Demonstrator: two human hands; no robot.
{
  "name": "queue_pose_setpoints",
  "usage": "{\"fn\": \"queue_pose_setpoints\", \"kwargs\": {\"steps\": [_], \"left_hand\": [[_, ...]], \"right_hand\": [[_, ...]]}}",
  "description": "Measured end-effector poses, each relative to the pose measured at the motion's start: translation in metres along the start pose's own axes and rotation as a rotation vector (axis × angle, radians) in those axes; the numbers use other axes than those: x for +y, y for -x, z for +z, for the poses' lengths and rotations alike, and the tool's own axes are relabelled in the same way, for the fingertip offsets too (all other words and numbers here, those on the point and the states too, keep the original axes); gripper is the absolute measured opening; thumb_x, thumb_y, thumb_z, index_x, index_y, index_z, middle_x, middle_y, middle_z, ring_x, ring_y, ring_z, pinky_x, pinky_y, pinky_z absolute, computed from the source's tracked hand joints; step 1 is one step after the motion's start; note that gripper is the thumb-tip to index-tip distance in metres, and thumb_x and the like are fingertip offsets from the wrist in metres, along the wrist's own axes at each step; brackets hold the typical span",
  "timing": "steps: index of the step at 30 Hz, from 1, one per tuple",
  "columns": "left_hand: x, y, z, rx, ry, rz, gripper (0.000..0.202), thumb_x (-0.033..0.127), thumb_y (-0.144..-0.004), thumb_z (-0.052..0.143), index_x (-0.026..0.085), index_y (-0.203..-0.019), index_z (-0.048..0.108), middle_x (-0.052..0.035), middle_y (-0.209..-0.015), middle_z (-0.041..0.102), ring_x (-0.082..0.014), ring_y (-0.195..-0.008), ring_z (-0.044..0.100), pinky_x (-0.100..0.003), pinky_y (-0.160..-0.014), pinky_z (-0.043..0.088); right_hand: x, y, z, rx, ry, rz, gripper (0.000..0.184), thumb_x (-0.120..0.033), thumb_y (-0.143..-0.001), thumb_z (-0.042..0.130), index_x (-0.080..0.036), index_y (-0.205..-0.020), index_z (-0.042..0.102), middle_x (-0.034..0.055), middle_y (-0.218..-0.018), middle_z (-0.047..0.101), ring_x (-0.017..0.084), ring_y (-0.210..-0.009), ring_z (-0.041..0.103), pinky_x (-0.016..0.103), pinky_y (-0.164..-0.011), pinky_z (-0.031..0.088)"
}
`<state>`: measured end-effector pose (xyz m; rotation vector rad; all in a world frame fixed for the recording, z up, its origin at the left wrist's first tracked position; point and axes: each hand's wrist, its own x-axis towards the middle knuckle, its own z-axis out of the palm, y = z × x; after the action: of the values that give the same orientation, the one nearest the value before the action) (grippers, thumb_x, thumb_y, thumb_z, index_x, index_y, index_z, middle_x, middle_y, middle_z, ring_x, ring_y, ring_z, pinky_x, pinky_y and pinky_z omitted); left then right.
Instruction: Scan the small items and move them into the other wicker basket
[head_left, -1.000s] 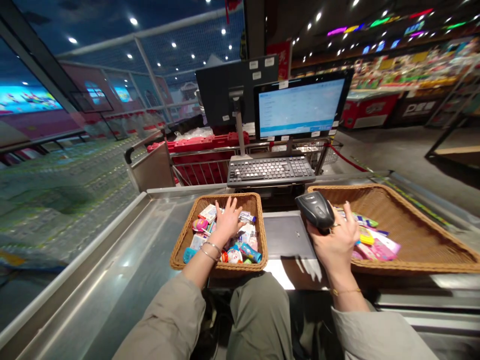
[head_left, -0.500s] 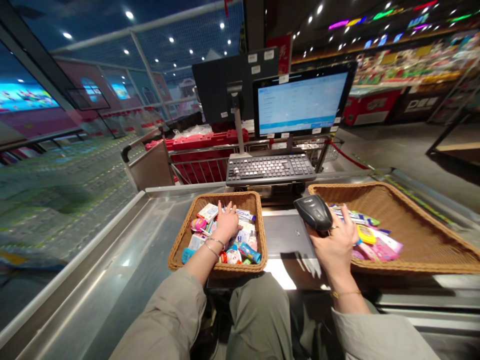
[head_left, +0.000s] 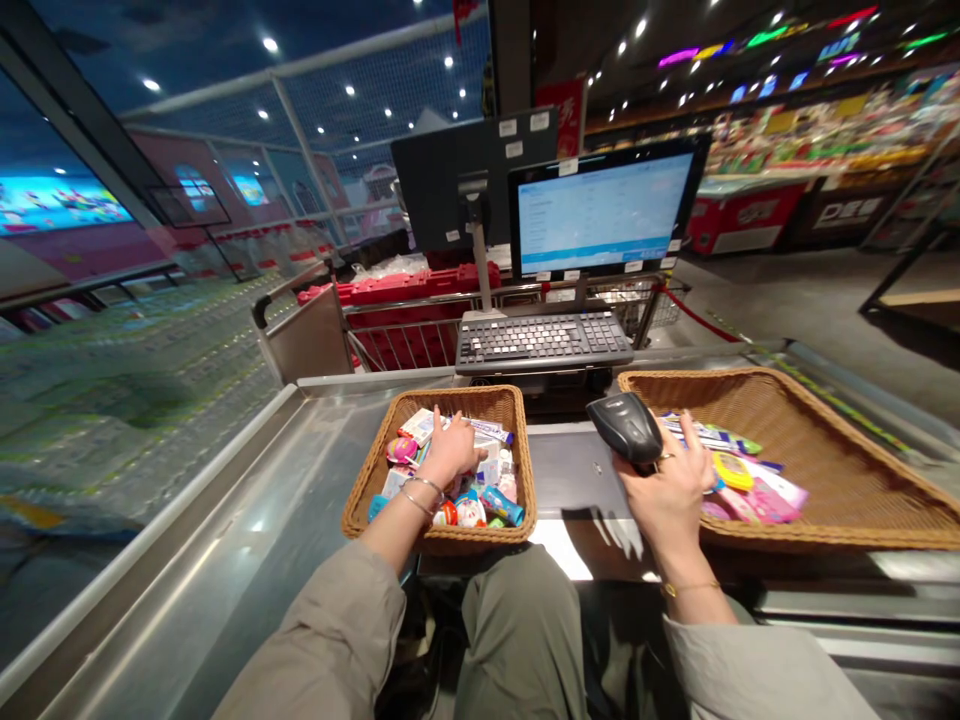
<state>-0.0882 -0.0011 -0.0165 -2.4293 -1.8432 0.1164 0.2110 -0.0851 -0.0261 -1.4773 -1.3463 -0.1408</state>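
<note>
Over the left wicker basket point(head_left: 529, 470), my left hand point(head_left: 450, 452) reaches in with its fingers apart, on or just above the small packages; contact is hard to tell. Around it lie a pink round item point(head_left: 403, 450), a blue tube point(head_left: 502, 505), a white box point(head_left: 417, 424) and several other small packs. My right hand point(head_left: 666, 490) is wrapped round a black barcode scanner point(head_left: 626, 424), its head pointing up and left. Beyond that hand, the right wicker basket point(head_left: 840, 440) holds a yellow round item point(head_left: 733, 470), a pink pack point(head_left: 766, 500) and other packets, partly hidden by the hand.
A black keyboard point(head_left: 544, 340) sits behind the baskets, below a lit monitor point(head_left: 604, 215). A second screen point(head_left: 442, 185) faces away. The metal counter point(head_left: 262, 540) extends left, with a raised edge. A red shopping cart point(head_left: 405, 320) stands behind.
My left hand has shifted very slightly down and left within the left basket. My right hand keeps its hold on the scanner, nearly still. The whole view has moved a little.
</note>
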Motion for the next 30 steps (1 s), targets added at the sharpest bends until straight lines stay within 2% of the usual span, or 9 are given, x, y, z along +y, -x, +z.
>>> {"fn": "queue_pose_setpoints", "kwargs": {"steps": [2,5,9,12,17,21,24,27,30], "left_hand": [[-0.001,0.002,-0.004,0.074,0.034,-0.024,0.031,0.042,-0.097,0.057,0.016,-0.107,0.072,-0.0172,-0.132,0.07,-0.0339,-0.146,0.046,-0.067,-0.126,0.005],[-0.005,0.006,-0.011,0.196,0.089,-0.134,0.03,0.039,-0.1,0.052,0.017,-0.107,0.07,-0.0164,-0.134,0.069,-0.0343,-0.148,0.043,-0.067,-0.126,0.005],[-0.013,0.009,-0.012,0.28,0.128,-0.273,0.033,0.039,-0.101,0.048,0.016,-0.106,0.071,-0.0178,-0.138,0.067,-0.0352,-0.148,0.043,-0.07,-0.125,0.009],[-0.019,0.011,-0.008,0.329,0.092,-0.342,0.037,0.039,-0.1,0.046,0.014,-0.11,0.073,-0.0183,-0.143,0.064,-0.0369,-0.148,0.042,-0.071,-0.125,0.007],[-0.027,0.016,-0.001,0.269,-0.044,-0.389,0.043,0.041,-0.098,0.048,0.012,-0.114,0.075,-0.0202,-0.141,0.065,-0.0396,-0.149,0.04,-0.074,-0.123,0.001],[-0.029,0.021,0.007,0.18,-0.162,-0.396,0.046,0.047,-0.097,0.055,0.013,-0.121,0.074,-0.0222,-0.149,0.058,-0.0418,-0.151,0.035,-0.075,-0.122,0.0],[-0.032,0.022,0.011,0.195,-0.186,-0.332,0.053,0.045,-0.093,0.064,0.015,-0.136,0.065,-0.0242,-0.16,0.043,-0.0432,-0.155,0.027,-0.078,-0.12,0.005],[-0.043,0.019,0.014,0.187,-0.162,-0.105,0.055,0.043,-0.09,0.072,0.03,-0.142,0.061,-0.0163,-0.169,0.03,-0.0434,-0.157,0.02,-0.082,-0.117,0.008],[-0.058,0.012,0.017,0.082,-0.144,0.083,0.053,0.053,-0.085,0.077,0.038,-0.135,0.066,-0.0119,-0.169,0.033,-0.0447,-0.157,0.019,-0.084,-0.114,0.006]], "right_hand": [[0.0,0.0,0.0,-0.001,-0.005,-0.004,0.043,-0.044,-0.084,0.066,-0.019,-0.118,0.07,0.0153,-0.133,0.067,0.037,-0.148,0.039,0.064,-0.122,0.019],[0.0,0.0,-0.001,0.008,-0.009,-0.006,0.044,-0.043,-0.083,0.067,-0.018,-0.118,0.07,0.0161,-0.133,0.067,0.037,-0.148,0.04,0.064,-0.121,0.02],[0.0,0.0,-0.001,0.009,-0.007,-0.01,0.043,-0.043,-0.083,0.067,-0.018,-0.118,0.069,0.016,-0.133,0.067,0.037,-0.148,0.04,0.065,-0.122,0.019],[0.0,0.0,-0.001,0.006,-0.013,-0.018,0.043,-0.043,-0.083,0.067,-0.019,-0.119,0.069,0.0155,-0.134,0.066,0.038,-0.148,0.039,0.067,-0.121,0.019],[-0.001,0.001,-0.002,0.02,-0.015,-0.024,0.046,-0.041,-0.084,0.067,-0.017,-0.122,0.067,0.018,-0.136,0.064,0.04,-0.146,0.04,0.067,-0.12,0.022],[-0.002,0.001,-0.002,0.021,-0.01,-0.043,0.047,-0.039,-0.085,0.068,-0.016,-0.125,0.068,0.0179,-0.133,0.066,0.04,-0.147,0.04,0.066,-0.12,0.023],[-0.001,0.0,-0.003,0.029,-0.008,-0.05,0.048,-0.04,-0.084,0.069,-0.016,-0.126,0.068,0.0182,-0.133,0.066,0.041,-0.146,0.042,0.066,-0.12,0.024],[0.001,0.0,-0.003,0.034,-0.006,-0.055,0.049,-0.041,-0.084,0.07,-0.016,-0.126,0.068,0.0193,-0.134,0.065,0.042,-0.145,0.043,0.067,-0.119,0.026],[0.003,0.0,-0.003,0.038,-0.004,-0.058,0.049,-0.042,-0.084,0.071,-0.016,-0.125,0.068,0.0202,-0.137,0.062,0.042,-0.144,0.043,0.067,-0.118,0.028]]}}
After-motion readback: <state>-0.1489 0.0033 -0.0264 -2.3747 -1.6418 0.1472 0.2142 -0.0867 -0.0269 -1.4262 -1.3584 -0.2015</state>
